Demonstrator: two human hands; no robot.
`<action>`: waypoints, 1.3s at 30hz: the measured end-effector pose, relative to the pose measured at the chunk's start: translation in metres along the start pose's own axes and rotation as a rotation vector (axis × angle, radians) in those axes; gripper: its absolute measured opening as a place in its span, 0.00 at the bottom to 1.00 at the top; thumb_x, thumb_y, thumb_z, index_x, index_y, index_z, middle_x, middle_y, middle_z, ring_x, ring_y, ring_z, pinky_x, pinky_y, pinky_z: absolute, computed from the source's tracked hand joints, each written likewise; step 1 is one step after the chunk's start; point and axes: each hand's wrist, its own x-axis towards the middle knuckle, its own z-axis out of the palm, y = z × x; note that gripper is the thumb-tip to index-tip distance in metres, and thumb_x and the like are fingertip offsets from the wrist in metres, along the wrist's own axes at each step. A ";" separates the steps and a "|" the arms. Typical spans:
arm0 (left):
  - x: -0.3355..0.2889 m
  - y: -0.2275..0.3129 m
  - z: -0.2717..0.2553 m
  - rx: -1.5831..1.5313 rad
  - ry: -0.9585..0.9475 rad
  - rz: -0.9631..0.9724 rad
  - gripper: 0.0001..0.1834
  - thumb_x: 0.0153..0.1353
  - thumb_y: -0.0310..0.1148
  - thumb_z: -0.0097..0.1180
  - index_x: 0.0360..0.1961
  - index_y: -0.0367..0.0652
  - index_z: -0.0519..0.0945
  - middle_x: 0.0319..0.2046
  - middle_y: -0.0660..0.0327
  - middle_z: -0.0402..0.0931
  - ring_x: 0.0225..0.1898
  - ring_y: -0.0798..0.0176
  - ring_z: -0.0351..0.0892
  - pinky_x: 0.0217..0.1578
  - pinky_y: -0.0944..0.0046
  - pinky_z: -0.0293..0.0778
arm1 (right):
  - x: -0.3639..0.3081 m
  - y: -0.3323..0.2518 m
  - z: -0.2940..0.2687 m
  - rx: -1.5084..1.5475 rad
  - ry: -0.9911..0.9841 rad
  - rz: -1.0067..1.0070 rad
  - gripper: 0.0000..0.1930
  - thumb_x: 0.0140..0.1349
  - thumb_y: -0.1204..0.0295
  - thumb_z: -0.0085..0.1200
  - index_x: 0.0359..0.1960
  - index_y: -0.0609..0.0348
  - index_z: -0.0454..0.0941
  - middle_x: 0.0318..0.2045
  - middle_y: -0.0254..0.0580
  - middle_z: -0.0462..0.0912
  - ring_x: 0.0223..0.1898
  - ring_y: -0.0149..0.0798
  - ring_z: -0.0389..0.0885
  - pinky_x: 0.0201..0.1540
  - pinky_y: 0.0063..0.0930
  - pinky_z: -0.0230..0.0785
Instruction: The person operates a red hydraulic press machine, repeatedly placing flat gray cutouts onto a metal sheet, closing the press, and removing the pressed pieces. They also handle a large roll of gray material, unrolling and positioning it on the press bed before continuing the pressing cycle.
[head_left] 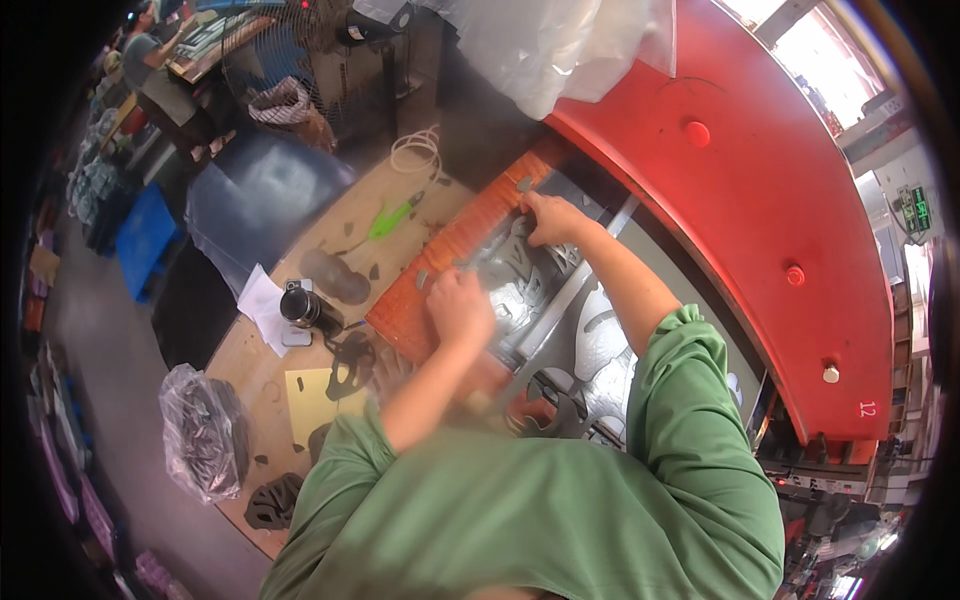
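Observation:
In front of me is a metal mould [512, 305] with silvery shaped recesses. An orange-red strip [462, 232] runs along its far-left side. My left hand [460, 308] is closed, fingers curled down at the strip's inner edge; what they grip is hidden. Close to those fingers, a small grey piece [421, 277] lies on the strip. My right hand [555, 220] is closed at the strip's far end, thumb and fingertips together over the mould. Another small grey piece [524, 184] rests on the strip just beyond its fingertips.
A big red machine panel [740, 190] with buttons rises on the right. Left, a wooden table [275, 375] holds a dark flask [300, 304], green-handled tool [392, 217], yellow sheet [308, 405] and dark cut pieces [352, 362]. A plastic bag [203, 432] sits at its edge.

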 end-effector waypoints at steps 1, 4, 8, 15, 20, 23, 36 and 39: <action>-0.001 0.000 0.001 -0.006 0.056 0.014 0.08 0.51 0.27 0.54 0.34 0.38 0.78 0.41 0.47 0.75 0.45 0.41 0.74 0.43 0.44 0.70 | -0.003 -0.001 0.001 -0.055 0.017 -0.026 0.26 0.39 0.69 0.65 0.45 0.58 0.77 0.41 0.52 0.79 0.48 0.54 0.77 0.50 0.41 0.70; -0.003 0.002 -0.002 -0.054 0.008 0.012 0.09 0.51 0.27 0.56 0.35 0.38 0.77 0.44 0.45 0.73 0.45 0.39 0.74 0.45 0.44 0.70 | -0.017 -0.004 -0.004 -0.054 0.042 -0.083 0.20 0.41 0.71 0.64 0.39 0.60 0.77 0.38 0.50 0.80 0.43 0.49 0.79 0.47 0.39 0.72; -0.002 0.009 -0.023 -0.312 -0.075 0.046 0.13 0.53 0.27 0.57 0.41 0.38 0.75 0.51 0.42 0.69 0.46 0.38 0.74 0.47 0.45 0.72 | -0.054 -0.010 -0.029 0.377 0.021 0.063 0.21 0.43 0.74 0.61 0.44 0.58 0.78 0.36 0.46 0.83 0.40 0.41 0.82 0.43 0.33 0.74; 0.003 0.007 -0.058 -0.318 -0.156 0.346 0.19 0.55 0.24 0.59 0.47 0.40 0.70 0.44 0.45 0.75 0.43 0.39 0.78 0.40 0.49 0.75 | -0.114 -0.023 -0.030 0.285 0.422 -0.223 0.27 0.44 0.75 0.60 0.51 0.55 0.76 0.45 0.44 0.83 0.46 0.42 0.82 0.49 0.34 0.74; 0.012 0.011 -0.059 -0.408 -0.312 0.042 0.23 0.57 0.28 0.57 0.53 0.40 0.69 0.44 0.46 0.79 0.46 0.41 0.79 0.46 0.48 0.74 | -0.119 -0.028 -0.014 0.352 0.371 -0.106 0.28 0.44 0.76 0.57 0.54 0.56 0.75 0.50 0.49 0.81 0.52 0.49 0.80 0.55 0.37 0.72; 0.014 0.010 -0.068 -0.532 -0.169 0.152 0.25 0.54 0.29 0.61 0.54 0.41 0.69 0.45 0.48 0.79 0.46 0.44 0.79 0.45 0.51 0.75 | -0.119 -0.027 -0.015 0.501 0.480 -0.100 0.26 0.45 0.78 0.55 0.52 0.57 0.75 0.49 0.49 0.81 0.51 0.49 0.81 0.53 0.38 0.73; 0.022 -0.003 -0.074 -0.913 -0.531 -0.179 0.18 0.64 0.30 0.60 0.53 0.35 0.75 0.42 0.56 0.82 0.39 0.65 0.82 0.42 0.63 0.78 | -0.121 -0.021 0.009 0.836 0.341 0.008 0.21 0.53 0.77 0.60 0.51 0.57 0.73 0.41 0.38 0.82 0.42 0.30 0.81 0.44 0.26 0.74; 0.023 -0.011 -0.102 -1.230 -0.663 -0.320 0.17 0.65 0.28 0.57 0.53 0.35 0.74 0.46 0.60 0.80 0.46 0.68 0.79 0.46 0.65 0.76 | -0.133 -0.028 -0.008 1.163 0.175 -0.094 0.18 0.57 0.79 0.59 0.50 0.60 0.74 0.41 0.35 0.82 0.42 0.27 0.80 0.45 0.24 0.73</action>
